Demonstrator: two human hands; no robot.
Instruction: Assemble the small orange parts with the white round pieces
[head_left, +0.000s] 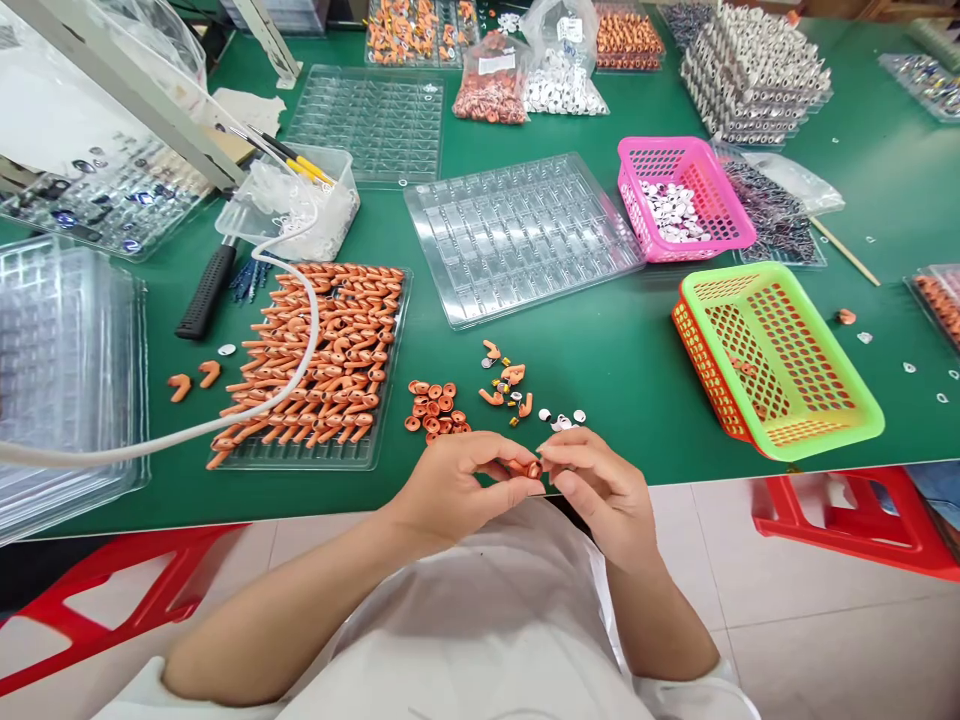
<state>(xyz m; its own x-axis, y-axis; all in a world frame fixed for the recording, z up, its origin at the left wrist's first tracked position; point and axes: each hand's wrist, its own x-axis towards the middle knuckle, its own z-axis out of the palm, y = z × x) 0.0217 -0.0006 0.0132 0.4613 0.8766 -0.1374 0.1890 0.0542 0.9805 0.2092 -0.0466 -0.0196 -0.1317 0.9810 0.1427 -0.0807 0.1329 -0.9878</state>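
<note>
My left hand [469, 485] pinches an orange earbud shell [531, 469] between thumb and fingers, its open end turned to the right. Close by that end, my right hand [604, 490] has its fingers curled and the tips drawn together; whatever they hold is too small to make out. Just beyond the left hand lies a group of round orange caps [433, 405]. Loose orange earbud stems with small metal and yellow parts [508, 378] are scattered to their right. A few white round pieces [562, 420] rest behind the right hand.
To the left, a clear tray of orange earbud shells [322, 360] sits under a white cable [311, 330]. A clear moulded tray [525, 235] lies ahead. A pink basket [724, 200] holds white pieces; a green basket [840, 420] is nested in an orange one. A black-handled hammer [206, 292] lies left.
</note>
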